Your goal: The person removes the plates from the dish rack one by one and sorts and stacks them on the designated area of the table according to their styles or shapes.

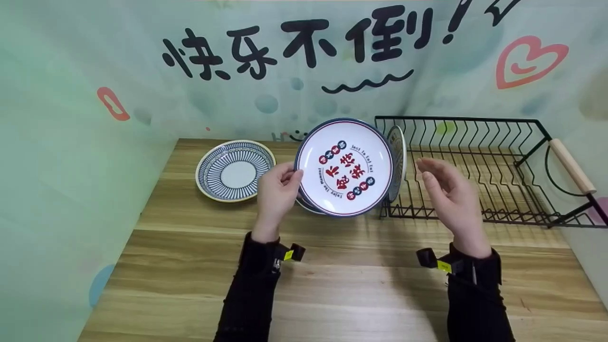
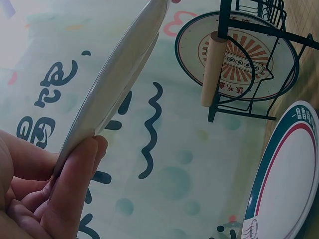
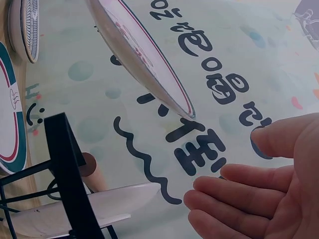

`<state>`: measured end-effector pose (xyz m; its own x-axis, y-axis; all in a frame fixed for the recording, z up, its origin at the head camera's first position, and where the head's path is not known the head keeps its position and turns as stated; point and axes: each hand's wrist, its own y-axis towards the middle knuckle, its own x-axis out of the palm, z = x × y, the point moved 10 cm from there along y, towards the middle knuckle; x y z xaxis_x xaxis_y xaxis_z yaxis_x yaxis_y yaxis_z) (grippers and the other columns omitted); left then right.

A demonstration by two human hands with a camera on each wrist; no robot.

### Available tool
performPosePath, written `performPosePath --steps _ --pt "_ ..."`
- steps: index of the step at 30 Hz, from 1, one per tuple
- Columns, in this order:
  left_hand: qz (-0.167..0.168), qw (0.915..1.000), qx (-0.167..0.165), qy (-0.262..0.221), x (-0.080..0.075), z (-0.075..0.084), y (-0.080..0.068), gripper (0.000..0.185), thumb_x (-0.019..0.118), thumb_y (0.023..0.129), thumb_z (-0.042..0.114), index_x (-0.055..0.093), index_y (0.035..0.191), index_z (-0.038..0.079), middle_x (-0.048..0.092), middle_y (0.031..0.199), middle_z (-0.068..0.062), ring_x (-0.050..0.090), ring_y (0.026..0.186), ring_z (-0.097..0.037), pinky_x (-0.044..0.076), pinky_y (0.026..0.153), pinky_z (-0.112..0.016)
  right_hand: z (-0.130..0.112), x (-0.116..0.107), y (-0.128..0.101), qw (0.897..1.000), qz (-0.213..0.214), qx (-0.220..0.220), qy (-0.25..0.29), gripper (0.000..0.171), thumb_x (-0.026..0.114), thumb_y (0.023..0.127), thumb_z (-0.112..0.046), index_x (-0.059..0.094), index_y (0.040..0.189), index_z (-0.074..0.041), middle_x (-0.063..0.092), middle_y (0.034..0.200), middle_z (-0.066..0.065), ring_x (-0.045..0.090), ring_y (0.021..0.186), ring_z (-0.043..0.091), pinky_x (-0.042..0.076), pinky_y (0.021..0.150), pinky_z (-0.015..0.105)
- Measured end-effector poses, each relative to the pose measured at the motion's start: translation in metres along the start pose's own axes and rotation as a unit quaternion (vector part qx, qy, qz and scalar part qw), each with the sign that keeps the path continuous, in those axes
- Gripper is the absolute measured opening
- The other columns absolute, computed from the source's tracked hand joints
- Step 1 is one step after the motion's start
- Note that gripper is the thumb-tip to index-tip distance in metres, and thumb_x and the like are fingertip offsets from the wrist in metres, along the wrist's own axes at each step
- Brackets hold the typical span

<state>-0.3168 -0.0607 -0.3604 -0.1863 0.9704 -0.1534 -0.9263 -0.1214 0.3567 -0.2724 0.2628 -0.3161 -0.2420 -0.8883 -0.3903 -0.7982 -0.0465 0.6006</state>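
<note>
Raised white plate (image 1: pixel 346 167), edge pinched, extends rightward from left grip (image 1: pixel 278 194).

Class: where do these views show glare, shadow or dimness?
Head view: brightest, with pale glare on the wooden tabletop and a soft shadow beside the right sleeve; left wrist view: dimmer, the printed backdrop palest at upper left; right wrist view: also dim, the right hand clearly outlined.

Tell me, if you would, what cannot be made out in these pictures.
Head view: the left hand's fingertips, hidden behind the red-lettered plate.
Head view: most of the green-banded plate, covered by the red-lettered plate.
Left wrist view: the green-banded plate's lower part, cut off by the bottom edge.
Right wrist view: part of the blue-striped dish, cut off by the top edge.
</note>
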Motion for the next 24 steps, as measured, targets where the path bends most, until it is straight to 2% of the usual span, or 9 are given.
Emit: performPosePath --steps 3,8,12,15,20,24 --pt "0.003 1.0 -0.008 -0.002 -0.003 -0.003 0.002 0.018 0.068 0.088 -0.004 0.07 0.105 -0.01 0.071 0.085 -0.019 0.066 0.065 -0.022 0.058 0.053 -0.035 0.001 -0.001 -0.001 1.0 0.003 -0.001 -0.008 0.028 0.056 0.097 0.005 0.061 0.123 0.01 0.065 0.12 0.022 0.06 0.108 0.006 0.047 0.094 0.016" --pt "0.01 0.9996 -0.021 0.014 -0.007 -0.01 0.005 0.018 0.068 0.089 -0.003 0.071 0.106 -0.008 0.072 0.085 -0.018 0.066 0.064 -0.02 0.057 0.052 -0.029 0.003 -0.002 -0.001 0.999 0.011 -0.006 -0.031 0.029 0.057 0.096 0.004 0.061 0.125 0.009 0.065 0.122 0.022 0.058 0.111 0.007 0.045 0.097 0.018" --pt "0.013 0.9991 -0.034 0.023 -0.01 -0.016 0.007 0.019 0.068 0.089 -0.001 0.071 0.107 -0.007 0.072 0.085 -0.017 0.066 0.063 -0.019 0.057 0.051 -0.028 0.005 -0.003 0.0 0.999 0.013 -0.01 -0.046 0.031 0.058 0.095 0.004 0.059 0.126 0.01 0.063 0.124 0.023 0.059 0.114 0.021 0.042 0.101 0.02" --pt "0.015 0.9987 -0.042 0.026 -0.011 -0.02 0.009 0.019 0.068 0.089 -0.002 0.071 0.107 -0.007 0.072 0.085 -0.018 0.066 0.061 -0.02 0.057 0.051 -0.029 0.008 -0.003 0.0 0.999 0.008 0.003 -0.054 0.033 0.058 0.096 0.003 0.057 0.128 0.011 0.062 0.127 0.023 0.057 0.118 0.03 0.04 0.105 0.023" --pt "0.015 0.9986 -0.045 0.022 -0.011 -0.027 0.011 0.018 0.067 0.09 -0.003 0.071 0.107 -0.008 0.072 0.085 -0.019 0.065 0.06 -0.019 0.056 0.049 -0.029 0.014 -0.001 -0.001 0.998 -0.005 0.034 -0.06 0.037 0.057 0.098 -0.002 0.054 0.133 0.009 0.058 0.133 0.023 0.052 0.124 0.032 0.037 0.11 0.03" --pt "0.016 0.9983 -0.051 0.021 -0.011 -0.034 0.013 0.019 0.066 0.089 -0.003 0.071 0.107 -0.008 0.072 0.084 -0.018 0.063 0.055 -0.017 0.055 0.047 -0.026 0.015 0.001 0.0 0.997 -0.008 0.034 -0.064 0.038 0.058 0.097 -0.003 0.054 0.134 0.008 0.057 0.133 0.024 0.052 0.124 0.035 0.037 0.11 0.031"
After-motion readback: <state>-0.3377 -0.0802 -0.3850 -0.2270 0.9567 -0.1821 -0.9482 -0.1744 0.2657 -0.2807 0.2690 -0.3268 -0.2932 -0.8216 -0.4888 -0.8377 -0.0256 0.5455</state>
